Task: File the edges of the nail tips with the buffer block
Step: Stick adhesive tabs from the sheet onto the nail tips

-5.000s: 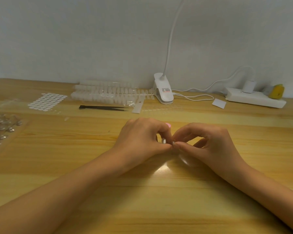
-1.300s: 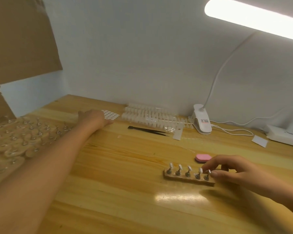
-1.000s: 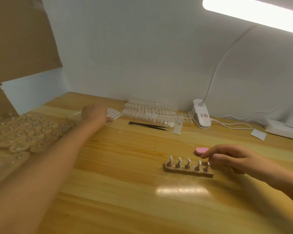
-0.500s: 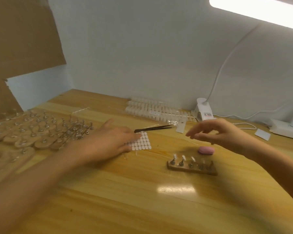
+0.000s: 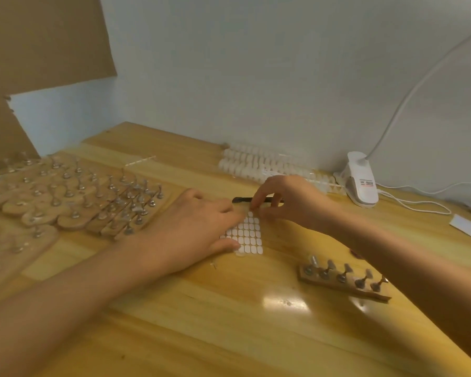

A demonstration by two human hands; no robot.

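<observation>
Across the whole lower view, a glossy wooden table (image 5: 229, 336) with lamp glare near the front. Behind, a pale wall (image 5: 256, 77); in the left corner, brown cardboard (image 5: 38, 36). Heaped at far left, a pile of stands (image 5: 65, 197), wooden bases with metal holders, overlapping one another.

Two bare forearms reaching in from the near edge. Flat on the table, the left hand (image 5: 185, 235), fingers straight, pressing down the near-left part of the sticker sheet (image 5: 249, 235). Just beyond, the right hand (image 5: 288, 202), fingers curled, thumb and forefinger pinched together at the far corner of the sticker sheet; whether on one sticker or on the edge itself, impossible to tell.

Along the wall, tip packs (image 5: 256, 164) in clear wrap. Right of those, a white lamp clamp (image 5: 362, 183) with its cable (image 5: 408, 205) trailing right.

Near the right forearm, on its left, a single stand (image 5: 337, 285) with five metal holders, each apparently topped by one of the nail tips (image 5: 331, 265), too blurred to be sure.

Behind the right fingers, black tweezers (image 5: 241, 200) lying flat. At far right, a small white card (image 5: 464, 229).

Of the buffer (image 5: 355, 253), only a reddish sliver at the far edge of the right forearm, beyond the single stand, clear of both hands.
</observation>
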